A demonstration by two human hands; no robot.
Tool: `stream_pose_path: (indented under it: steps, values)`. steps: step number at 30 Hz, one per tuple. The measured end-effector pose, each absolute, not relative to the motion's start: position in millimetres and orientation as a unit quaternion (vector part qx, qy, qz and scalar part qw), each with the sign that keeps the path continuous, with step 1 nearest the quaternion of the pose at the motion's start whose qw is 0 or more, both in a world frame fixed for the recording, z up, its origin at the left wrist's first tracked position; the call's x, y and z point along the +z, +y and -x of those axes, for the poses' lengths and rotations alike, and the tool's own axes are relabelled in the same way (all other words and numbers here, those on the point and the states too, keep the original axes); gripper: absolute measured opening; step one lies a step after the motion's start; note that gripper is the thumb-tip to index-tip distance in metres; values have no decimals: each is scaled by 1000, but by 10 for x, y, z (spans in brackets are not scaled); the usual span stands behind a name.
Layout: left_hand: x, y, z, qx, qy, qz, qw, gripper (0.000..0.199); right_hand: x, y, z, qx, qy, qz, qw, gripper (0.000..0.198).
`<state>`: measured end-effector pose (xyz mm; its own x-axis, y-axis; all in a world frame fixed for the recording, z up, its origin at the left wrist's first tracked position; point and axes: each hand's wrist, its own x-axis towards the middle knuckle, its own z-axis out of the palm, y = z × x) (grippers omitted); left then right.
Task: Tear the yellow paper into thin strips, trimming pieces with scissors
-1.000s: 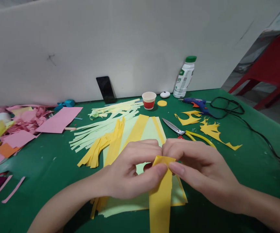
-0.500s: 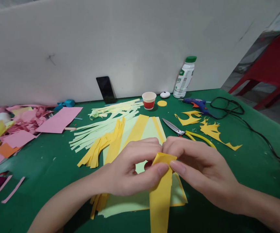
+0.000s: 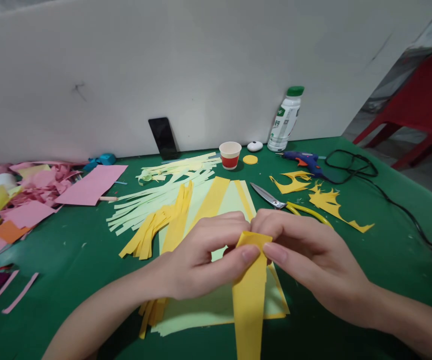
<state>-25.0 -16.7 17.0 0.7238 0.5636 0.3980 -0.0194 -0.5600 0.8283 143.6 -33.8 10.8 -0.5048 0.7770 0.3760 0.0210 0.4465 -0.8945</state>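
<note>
A yellow paper strip hangs down toward me, its upper end pinched between both hands. My left hand is closed on the left edge, thumb on the front face. On the right edge my right hand is closed too, its thumb tip at the strip's top. The paper's top end looks folded over; what lies behind it is hidden by my fingers. Beneath the hands lie pale green paper sheets with yellow strips on them. Fringed yellow paper is just left of these.
Scissors with yellow handles, yellow scraps and a corded glue gun lie to the right. A paper cup, bottle and phone stand along the back board. Pink paper covers the left of the green table.
The folded top of the yellow strip is pressed flatter, and my thumbs have shifted slightly up. The strip's lower end has swung a little right. Everything else stays put.
</note>
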Motion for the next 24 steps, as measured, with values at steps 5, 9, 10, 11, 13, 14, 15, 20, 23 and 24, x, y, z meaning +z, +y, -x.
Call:
stream_pose_path:
  steps: [5,9,10,11,13,14,15,20,23,24]
  values:
    - [169,-169,245,339,168,-817,436,30,103,-328,-1429,451,-742,275,413,18]
    - [156,-160,247,341,166,-818,433,30,91,-316,-1429,447,-744,273,416,18]
    - [154,-157,250,338,167,-818,434,30,90,-313,-1432,447,-743,273,416,18]
    - [153,-153,254,337,168,-818,435,30,90,-309,-1435,448,-742,273,417,19]
    - [155,-140,266,329,175,-817,441,29,92,-297,-1445,451,-741,276,414,19]
    - [158,-130,274,322,180,-815,448,28,91,-288,-1450,453,-741,277,410,20]
    - [162,-120,283,314,186,-812,455,27,88,-276,-1455,458,-740,278,406,20]
    - [173,-61,308,290,200,-800,486,23,49,-203,-1465,510,-714,266,399,24]
    - [171,-34,307,276,206,-796,498,23,56,-176,-1459,491,-725,288,389,25]
    - [168,-26,306,271,213,-796,498,25,64,-172,-1459,476,-733,297,384,25]
